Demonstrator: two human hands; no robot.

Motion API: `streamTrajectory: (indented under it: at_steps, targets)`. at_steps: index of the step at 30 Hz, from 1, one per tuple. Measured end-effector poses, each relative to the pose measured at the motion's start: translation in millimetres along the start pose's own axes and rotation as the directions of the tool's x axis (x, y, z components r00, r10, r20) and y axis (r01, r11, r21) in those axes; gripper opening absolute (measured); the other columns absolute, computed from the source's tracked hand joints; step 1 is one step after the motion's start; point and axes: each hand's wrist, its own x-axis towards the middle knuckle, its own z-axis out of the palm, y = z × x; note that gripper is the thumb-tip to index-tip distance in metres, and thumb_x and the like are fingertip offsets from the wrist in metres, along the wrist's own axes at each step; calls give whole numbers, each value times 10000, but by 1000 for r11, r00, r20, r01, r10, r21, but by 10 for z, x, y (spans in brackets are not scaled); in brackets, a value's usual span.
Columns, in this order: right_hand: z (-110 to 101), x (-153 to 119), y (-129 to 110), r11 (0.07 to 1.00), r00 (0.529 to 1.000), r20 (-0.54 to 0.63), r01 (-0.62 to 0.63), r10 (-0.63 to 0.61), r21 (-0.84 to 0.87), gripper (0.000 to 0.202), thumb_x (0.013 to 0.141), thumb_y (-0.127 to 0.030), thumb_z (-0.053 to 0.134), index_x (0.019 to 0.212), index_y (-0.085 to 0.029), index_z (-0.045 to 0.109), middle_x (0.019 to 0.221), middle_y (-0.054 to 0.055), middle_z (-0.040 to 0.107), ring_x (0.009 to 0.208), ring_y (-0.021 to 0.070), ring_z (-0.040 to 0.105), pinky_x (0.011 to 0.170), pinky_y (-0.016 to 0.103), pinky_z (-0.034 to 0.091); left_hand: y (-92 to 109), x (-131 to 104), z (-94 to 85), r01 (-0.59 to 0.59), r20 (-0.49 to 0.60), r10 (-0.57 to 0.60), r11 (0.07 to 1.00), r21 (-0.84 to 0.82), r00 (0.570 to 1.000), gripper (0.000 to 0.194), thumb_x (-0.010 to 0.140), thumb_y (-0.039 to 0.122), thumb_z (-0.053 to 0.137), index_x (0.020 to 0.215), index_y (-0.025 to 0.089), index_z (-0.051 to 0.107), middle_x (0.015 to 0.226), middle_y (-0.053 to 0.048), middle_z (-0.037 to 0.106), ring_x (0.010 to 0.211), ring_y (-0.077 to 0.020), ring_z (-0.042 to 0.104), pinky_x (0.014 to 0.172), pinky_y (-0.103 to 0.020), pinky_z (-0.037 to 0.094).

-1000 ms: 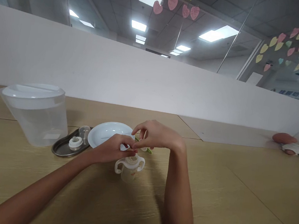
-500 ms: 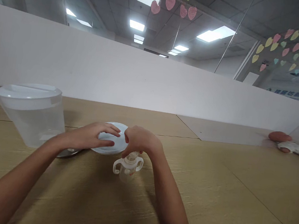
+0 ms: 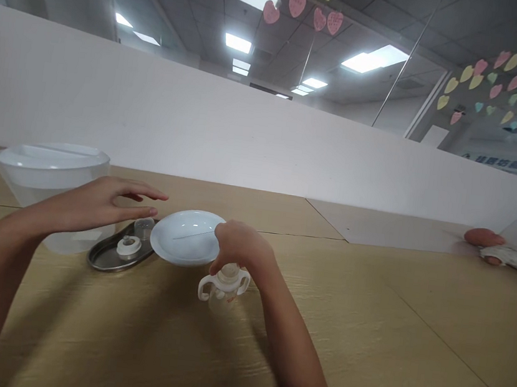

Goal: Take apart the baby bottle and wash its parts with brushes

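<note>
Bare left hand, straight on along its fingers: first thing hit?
Likely the glossy white, round, ceramic-looking plate, at its far rim. Height is unclear: the left hand might pass over it and meet the bare right hand.

Clear bottle point(image 3: 222, 299) (white-handled), upright.

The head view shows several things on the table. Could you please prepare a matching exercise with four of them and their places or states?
1. bottle
2. tray
3. lidded container
4. plate

A. farthest left of the four, partly hidden by the left hand
B. round and white, just right of the tray
C. two white handles, below the right hand
D. metal, with a white ring on it

Pairs: 1-C, 2-D, 3-A, 4-B
</note>
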Motion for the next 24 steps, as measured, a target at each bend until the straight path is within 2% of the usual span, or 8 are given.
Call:
streamTrajectory:
  at_steps: [4,9,13,17,24]
  targets:
    - [11,-4,-12,998,997,-47,56,-57,-29,511,601,-391,772,1017,-129,631,967,120,676,844,221,642,641,243,474,48,-25,-22,-9,-11,9,1000,-5,1000,460,746,616,546,1164,428,581,1203,62,619,1057,-246,578,817,-267,486]
    - [-16,-44,-33,998,998,-30,63,-64,-20,492,621,-357,769,1025,-116,626,973,120,673,864,227,636,646,250,467,183,-58,-2,0,33,1,999,-36,999,503,760,615,534,1193,366,583,1163,41,646,1008,-251,594,780,-261,490]
    - [-21,-50,-31,997,997,-26,72,-73,-14,515,621,-361,773,1033,-93,617,999,131,663,870,234,630,636,255,463,152,-33,15,-17,40,18,999,-31,999,470,747,616,550,1160,397,601,1188,46,633,1014,-246,595,754,-243,500]
    - [3,-25,-20,997,997,-26,70,-70,-11,526,615,-361,777,1040,-99,611,1001,129,663,867,232,630,643,255,464,118,-22,9,-26,31,27,999,-38,999,474,747,617,548,1157,388,609,1190,33,632,1014,-250,596,771,-253,505]
    - [28,3,-24,994,994,-20,103,-103,-23,508,624,-366,766,1019,-83,619,966,131,669,865,242,628,636,269,461,251,-41,29,-77,79,79,997,-31,994,486,774,607,530,1148,309,622,1198,59,628,1035,-241,573,837,-255,478]
